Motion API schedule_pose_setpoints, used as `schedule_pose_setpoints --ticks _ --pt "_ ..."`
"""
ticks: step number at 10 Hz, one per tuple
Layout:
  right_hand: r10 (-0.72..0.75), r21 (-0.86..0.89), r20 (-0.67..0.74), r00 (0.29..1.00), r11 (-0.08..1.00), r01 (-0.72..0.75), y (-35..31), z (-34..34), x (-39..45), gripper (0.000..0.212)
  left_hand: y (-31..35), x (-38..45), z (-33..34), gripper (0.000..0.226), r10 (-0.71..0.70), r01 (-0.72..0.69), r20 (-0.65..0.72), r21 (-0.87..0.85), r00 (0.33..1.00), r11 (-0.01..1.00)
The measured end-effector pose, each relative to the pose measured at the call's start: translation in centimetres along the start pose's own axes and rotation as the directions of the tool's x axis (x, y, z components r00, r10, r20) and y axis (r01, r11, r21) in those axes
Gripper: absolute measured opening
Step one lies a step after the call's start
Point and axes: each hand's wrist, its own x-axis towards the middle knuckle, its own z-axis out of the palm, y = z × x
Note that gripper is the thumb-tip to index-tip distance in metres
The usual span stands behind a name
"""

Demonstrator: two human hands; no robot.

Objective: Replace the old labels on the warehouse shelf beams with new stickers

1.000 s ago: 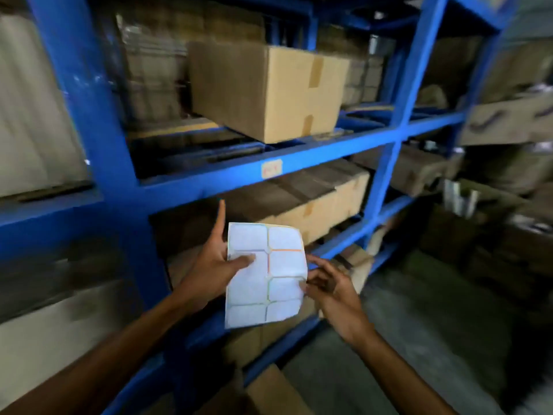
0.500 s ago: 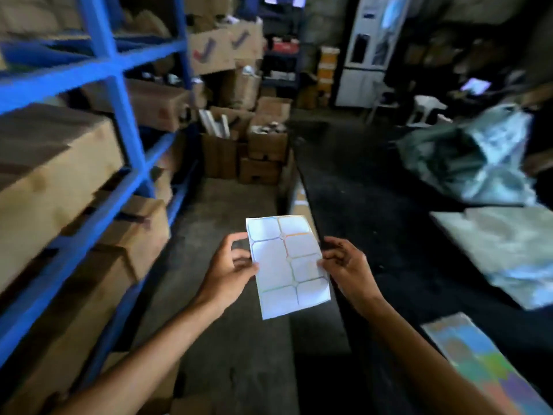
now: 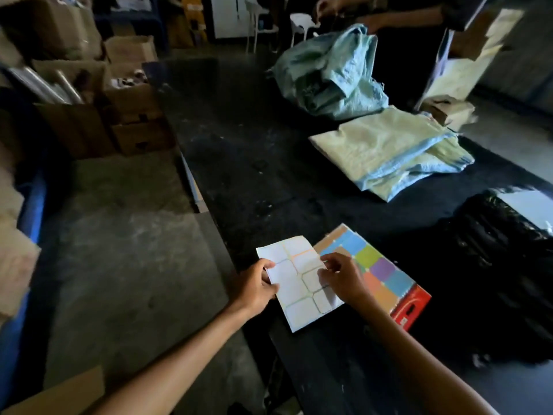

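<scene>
Head view: both hands [image 3: 254, 287] [image 3: 341, 277] apparently pinch the sticker sheet [image 3: 299, 290].

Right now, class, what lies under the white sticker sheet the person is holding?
Under the white sticker sheet lie the black table and the near corner of a pack of coloured stickers. The sheet and the right hand hide that corner's surface.
</scene>
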Motion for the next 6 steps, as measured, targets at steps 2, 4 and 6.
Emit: schedule_pose_setpoints --ticks 2,4,6 --pt "-0.143 -0.363 0.172 0.975 0.91 0.198 2.5 1.8 -2.4 0.039 -3.3 0.3 0.7 0.045 0.139 -0.197 0.143 0.584 0.98 0.787" --pt "-0.23 -0.498 0.126 0.965 0.826 0.262 3.3 2.9 -3.7 0.043 -4.3 0.2 0.8 0.049 0.17 -0.228 0.154 0.587 0.973 0.777" --pt "-0.276 -0.166 -0.001 0.961 0.948 0.272 -1.1 4.1 -2.2 0.05 -4.6 -2.1 -3.6 0.047 0.173 -0.122 -0.105 0.373 0.979 0.92"
